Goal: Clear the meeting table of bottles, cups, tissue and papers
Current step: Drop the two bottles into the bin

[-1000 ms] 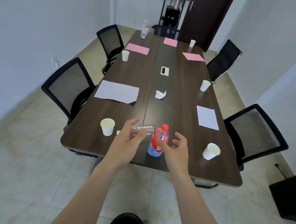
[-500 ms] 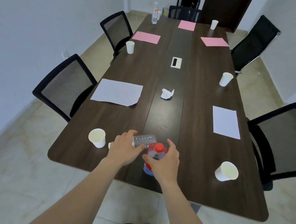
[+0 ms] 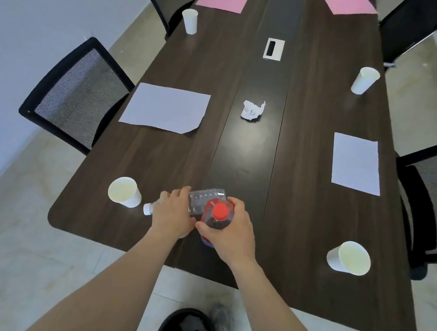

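Dark wooden meeting table [image 3: 300, 231], near edge, centre. Right hand [image 3: 230, 233] wraps the shoulder of an upright red-capped plastic bottle [image 3: 219, 212]. Left hand [image 3: 173, 215], just beside it, curls over a clear ribbed plastic bottle [image 3: 204, 199] lying on its side, long axis across the table, white cap [image 3: 147, 208] pointing left. Its grasp underneath appears closed but is hidden.

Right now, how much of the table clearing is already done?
Nothing looks cleared yet. In hand: the left hand grips the clear bottle lying on its side, the right hand grips the red-capped bottle. Left: four paper cups, the crumpled tissue, white papers and pink papers on the table.
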